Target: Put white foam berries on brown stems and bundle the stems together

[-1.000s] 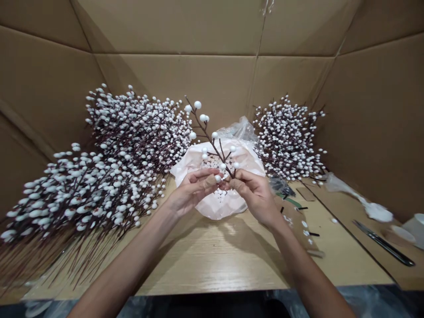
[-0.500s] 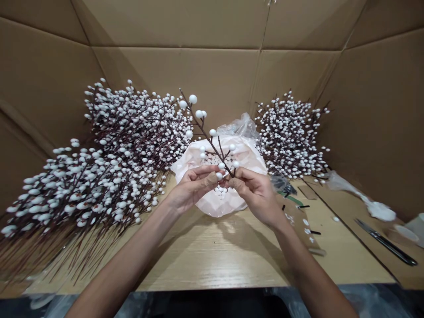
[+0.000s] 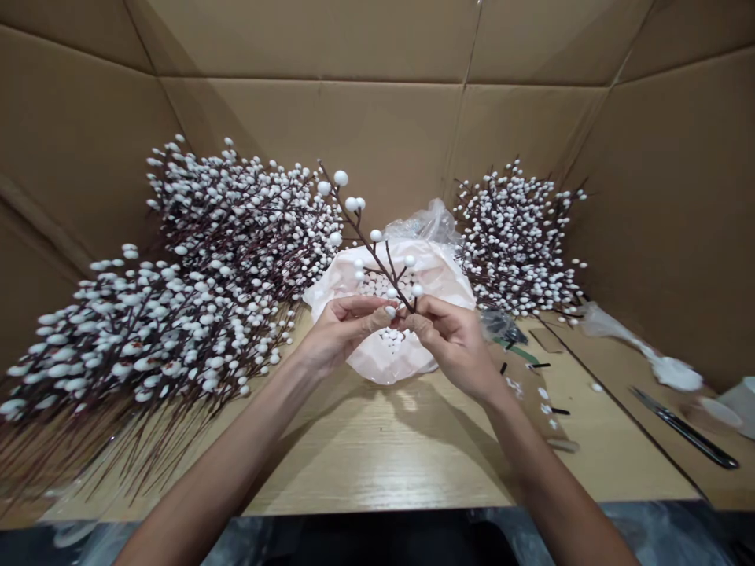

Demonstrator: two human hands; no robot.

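Stem bundles (image 3: 147, 330) line the frame's left, bare table (image 3: 377, 464) extends to its front edge at lower centre, and the left hand (image 3: 339, 334), angled inward, pinches a white berry (image 3: 390, 312) beside the brown, white-berried branch (image 3: 383, 267) leaning leftward at centre, its base in the closed grip of the right hand (image 3: 454, 338).

- Brown cardboard forms the back wall (image 3: 389, 47), crossed by a level crease (image 3: 318, 79) and an upright seam (image 3: 470, 43).
- The left wall (image 3: 53, 118) and right wall (image 3: 672, 181), also cardboard, angle outward toward the viewer.
- The counter (image 3: 354, 479) has a pale, wood-grained top.
- Light leaves a soft sheen near its front edge; the walls look dimmer.
- Below, crumpled clear plastic (image 3: 654, 534) flanks a dark gap.
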